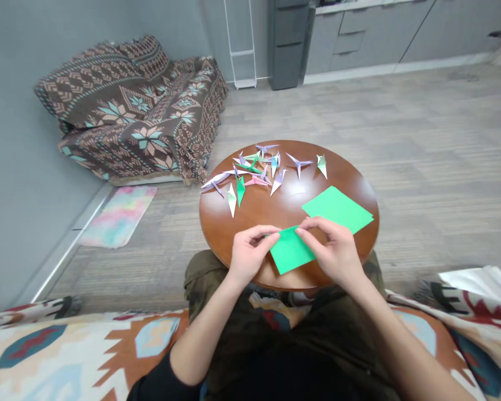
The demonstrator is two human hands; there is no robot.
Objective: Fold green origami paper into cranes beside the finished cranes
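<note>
Between my two hands is a folded sheet of green paper [291, 253], held up above the near side of the round table. My left hand [254, 250] pinches its upper left corner between thumb and fingers. At the upper right, my right hand [332, 248] grips the same paper with thumb and index finger. A stack of green paper [338, 209] lies flat on the table, just beyond my right hand. Farther back, several folded paper cranes [256, 181] in purple, green, pink and white lie in a cluster, with a pale green crane [322, 166] off to the right.
The round brown table [217, 223] stands right in front of my knees. A sofa under a patterned cover [142, 122] is at the far left, near a pastel mat [119, 217]. Grey cabinets [371, 36] line the back wall. White sheets [484, 281] lie at my right.
</note>
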